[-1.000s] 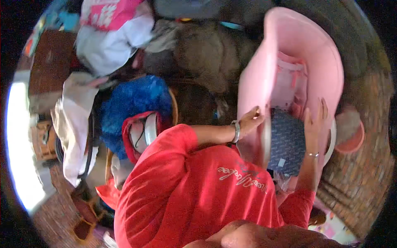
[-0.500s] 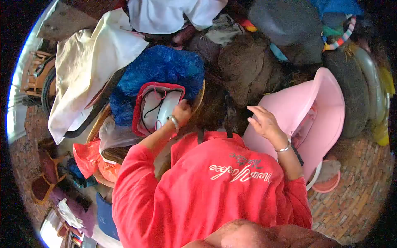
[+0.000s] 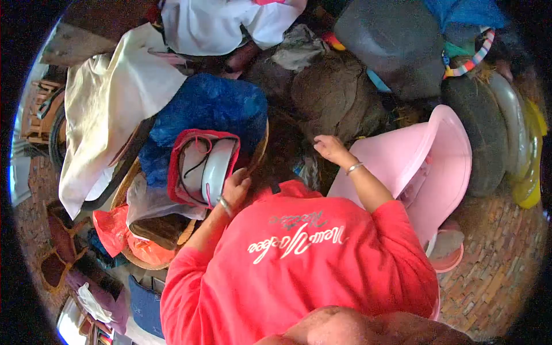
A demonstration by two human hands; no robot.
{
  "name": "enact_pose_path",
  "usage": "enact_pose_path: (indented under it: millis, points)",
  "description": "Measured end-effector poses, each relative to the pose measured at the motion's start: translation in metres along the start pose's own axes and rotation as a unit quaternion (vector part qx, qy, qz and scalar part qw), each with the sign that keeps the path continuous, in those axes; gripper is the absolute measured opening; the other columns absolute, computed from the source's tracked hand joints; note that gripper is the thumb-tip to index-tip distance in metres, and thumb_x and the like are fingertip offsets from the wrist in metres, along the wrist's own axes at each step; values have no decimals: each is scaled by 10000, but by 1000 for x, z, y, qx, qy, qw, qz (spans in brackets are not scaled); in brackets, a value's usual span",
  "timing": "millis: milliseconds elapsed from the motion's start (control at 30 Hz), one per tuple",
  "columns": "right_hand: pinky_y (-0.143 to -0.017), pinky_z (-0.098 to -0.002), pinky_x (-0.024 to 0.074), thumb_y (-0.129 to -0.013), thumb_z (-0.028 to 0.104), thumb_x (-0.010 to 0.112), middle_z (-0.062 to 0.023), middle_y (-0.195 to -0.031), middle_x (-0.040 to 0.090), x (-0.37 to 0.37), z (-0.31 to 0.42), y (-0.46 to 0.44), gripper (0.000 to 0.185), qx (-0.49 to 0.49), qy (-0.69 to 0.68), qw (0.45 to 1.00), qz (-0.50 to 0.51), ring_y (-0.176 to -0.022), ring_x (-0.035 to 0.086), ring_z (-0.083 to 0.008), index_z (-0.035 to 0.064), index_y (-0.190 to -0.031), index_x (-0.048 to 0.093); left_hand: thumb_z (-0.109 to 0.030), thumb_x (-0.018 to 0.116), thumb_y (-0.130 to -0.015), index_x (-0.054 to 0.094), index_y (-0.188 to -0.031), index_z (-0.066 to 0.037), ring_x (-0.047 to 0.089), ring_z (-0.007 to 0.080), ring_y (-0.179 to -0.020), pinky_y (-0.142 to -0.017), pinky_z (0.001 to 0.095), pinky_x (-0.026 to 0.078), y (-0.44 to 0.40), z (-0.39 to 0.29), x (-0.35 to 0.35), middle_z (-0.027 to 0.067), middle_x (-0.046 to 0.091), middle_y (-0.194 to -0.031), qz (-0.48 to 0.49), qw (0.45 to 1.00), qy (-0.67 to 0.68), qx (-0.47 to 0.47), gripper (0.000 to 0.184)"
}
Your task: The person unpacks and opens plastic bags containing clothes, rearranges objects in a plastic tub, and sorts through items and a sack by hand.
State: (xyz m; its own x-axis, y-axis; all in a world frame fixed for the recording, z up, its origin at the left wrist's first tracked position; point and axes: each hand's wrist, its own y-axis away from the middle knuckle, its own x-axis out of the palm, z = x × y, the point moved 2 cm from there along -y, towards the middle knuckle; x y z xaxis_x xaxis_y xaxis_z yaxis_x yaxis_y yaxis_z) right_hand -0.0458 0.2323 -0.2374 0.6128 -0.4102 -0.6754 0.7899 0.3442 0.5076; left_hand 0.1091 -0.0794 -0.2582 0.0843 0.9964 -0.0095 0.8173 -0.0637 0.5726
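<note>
My left hand (image 3: 234,187) is beside a red-edged bag (image 3: 174,164) that holds a smooth pale, rounded object (image 3: 217,167). Its fingers are loosely bent and apart, and I see nothing in them. A dark cord and a pink string lie across the bag. Beneath it, blue plastic sheeting (image 3: 201,106) lines a wicker basket (image 3: 261,150). My right hand (image 3: 332,149) hovers left of a large pink plastic tub (image 3: 379,149), near dark cloth (image 3: 333,98). Its fingers are partly stretched, with nothing visible in them.
A cream cloth (image 3: 109,115) drapes at the left above another basket with an orange-red plastic bag (image 3: 109,230). White cloth (image 3: 213,26) and a dark grey item (image 3: 391,46) lie at the back. Brick flooring (image 3: 489,270) shows at the right.
My left hand has drawn back from the basket's rim toward my body. My right hand has moved left, away from the pink tub. The whole view has shifted slightly.
</note>
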Motion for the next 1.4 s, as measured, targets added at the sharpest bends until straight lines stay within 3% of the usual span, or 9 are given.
enact_pose_path:
  millis: [167, 433, 500, 600, 933, 967, 1100, 1233, 1400]
  points:
    - [-848, -417, 470, -798, 264, 589, -208, -1005, 633, -4, -69, -78, 375, 131, -26, 991, -2, -962, 601, -351, 12, -1075, 612, -93, 516, -839, 477, -1229, 72, 558, 219, -1065, -922, 308, 423, -11, -19, 12, 162, 590, -1146, -28, 997, 38, -53, 425]
    - [-925, -409, 443, -778, 398, 659, -167, -1240, 551, -73, -91, -181, 662, 91, -56, 985, -133, -1127, 531, -340, 27, -1290, 464, -142, 541, -848, 448, -1255, 83, 575, 205, -991, -869, 296, 444, -84, -76, 36, 159, 611, -1101, -9, 999, -23, -34, 474]
    - [-889, -441, 462, -794, 353, 664, -135, -1218, 568, -109, -62, -182, 577, 149, -470, 854, -166, -1105, 545, -313, 34, -1248, 505, -140, 537, -867, 436, -1267, 76, 588, 175, -910, -801, 278, 464, -104, -90, 43, 131, 632, -1043, -15, 999, 18, -29, 465]
    - [-854, -459, 467, -803, 292, 672, -124, -1219, 534, -157, -59, -195, 563, 8, -672, 722, -165, -1090, 535, -280, 58, -1277, 478, -130, 540, -869, 438, -1269, 71, 588, 175, -916, -776, 279, 465, -132, -119, 51, 128, 632, -1045, 3, 1000, -5, 18, 459]
    - [-922, -453, 427, -940, 411, 371, -233, -1211, 524, -299, -20, -170, 597, -219, -771, 598, 17, -1088, 534, -328, -118, -1201, 456, -155, 572, -854, 472, -1231, 79, 589, 164, -888, -789, 265, 463, -177, -147, 82, 116, 635, -990, 16, 999, 34, 14, 454]
    - [-762, -384, 497, -915, 469, 433, -176, -989, 641, -310, 9, -155, 545, -178, -750, 634, -58, -855, 624, -269, -34, -1044, 599, -150, 569, -861, 472, -1232, 73, 591, 166, -879, -792, 268, 465, -179, -148, 83, 121, 637, -978, 43, 999, 7, 21, 444]
    - [-740, -388, 502, -909, 556, 376, -204, -970, 637, -313, -22, -173, 679, -24, -687, 721, -82, -800, 623, -287, -79, -1015, 592, -134, 558, -869, 463, -1240, 71, 594, 171, -875, -790, 271, 466, -177, -147, 100, 131, 637, -967, 43, 997, 64, -3, 435]
    - [-894, -451, 440, -943, 487, 333, -232, -1182, 538, -294, -53, -197, 668, 69, -660, 739, -117, -1050, 549, -326, -117, -1207, 448, -116, 548, -872, 456, -1249, 70, 589, 162, -862, -785, 269, 465, -177, -139, 99, 127, 635, -964, 50, 998, 33, 4, 430]
    - [-846, -461, 463, -928, 528, 367, -232, -1192, 518, -255, -41, -177, 709, 102, -617, 775, -95, -1035, 552, -322, -116, -1215, 438, -98, 543, -862, 464, -1240, 74, 583, 158, -840, -762, 273, 465, -175, -143, 86, 119, 635, -948, 18, 1000, 8, 9, 423]
